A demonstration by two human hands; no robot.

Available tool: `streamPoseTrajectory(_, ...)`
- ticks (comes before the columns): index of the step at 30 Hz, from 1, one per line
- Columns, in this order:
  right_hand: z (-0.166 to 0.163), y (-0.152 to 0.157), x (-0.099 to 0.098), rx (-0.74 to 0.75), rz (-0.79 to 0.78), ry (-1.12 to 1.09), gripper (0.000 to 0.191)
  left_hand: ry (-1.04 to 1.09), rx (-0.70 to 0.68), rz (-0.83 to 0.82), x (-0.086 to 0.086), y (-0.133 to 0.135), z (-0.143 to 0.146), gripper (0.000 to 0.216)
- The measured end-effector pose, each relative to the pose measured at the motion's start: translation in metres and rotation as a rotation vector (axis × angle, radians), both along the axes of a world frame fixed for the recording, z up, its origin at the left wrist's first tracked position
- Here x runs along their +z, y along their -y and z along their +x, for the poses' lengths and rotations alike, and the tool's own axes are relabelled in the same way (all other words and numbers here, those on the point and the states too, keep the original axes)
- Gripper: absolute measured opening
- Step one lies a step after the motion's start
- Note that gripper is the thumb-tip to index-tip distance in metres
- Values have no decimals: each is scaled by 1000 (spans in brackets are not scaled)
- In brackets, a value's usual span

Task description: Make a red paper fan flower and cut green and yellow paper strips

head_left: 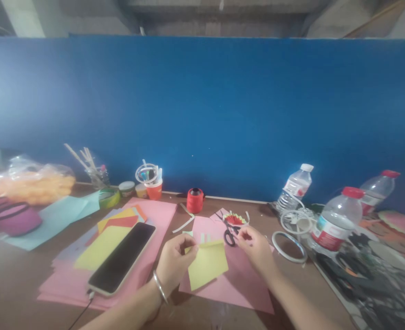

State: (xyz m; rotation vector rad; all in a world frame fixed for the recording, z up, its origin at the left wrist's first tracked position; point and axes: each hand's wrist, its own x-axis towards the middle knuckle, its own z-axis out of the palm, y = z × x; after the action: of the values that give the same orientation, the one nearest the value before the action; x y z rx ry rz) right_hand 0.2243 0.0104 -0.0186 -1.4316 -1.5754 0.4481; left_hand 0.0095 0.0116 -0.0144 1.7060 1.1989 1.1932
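My left hand, with a silver bangle at the wrist, pinches the upper left edge of a square yellow sheet of paper. The sheet has a narrow fold along its top and lies over a pink sheet. My right hand is closed, thumb and fingertips together, just right of black-handled scissors. Whatever those fingertips hold, if anything, is too small to make out. Behind the scissors lies a pleated red and yellow paper piece. Pale strips show at the yellow sheet's far edge.
On the left, a phone rests on stacked coloured paper. A red spool-like object and an orange cup of pens stand along the blue partition. Rightward are a tape roll, plastic bottles and clutter.
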Motion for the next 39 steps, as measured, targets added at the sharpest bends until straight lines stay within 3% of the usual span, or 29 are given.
streamPoseTrajectory(2,-8,5,2,108,-10,-116,11,31,-23,-35,1,-1,1,6)
streamPoseTrajectory(4,-22,12,5,238,-118,-194,24,37,-56,-61,0,0,3,7)
streamPoseTrajectory(7,-38,22,7,310,-199,-175,15,-6,-66,-52,0,3,7,6)
streamPoseTrajectory(14,-45,28,2,315,-170,-144,16,-203,-96,224,1,11,10,17)
streamPoseTrajectory(27,-51,36,4,312,-2,-28,17,-498,-3,295,4,16,9,13)
streamPoseTrajectory(31,-42,32,5,287,7,-111,19,-453,56,277,6,6,0,13)
streamPoseTrajectory(35,-27,24,5,174,-6,-207,20,-238,136,119,4,-12,-12,10)
streamPoseTrajectory(39,-22,19,3,132,-49,-248,19,-167,151,70,2,-16,-12,12)
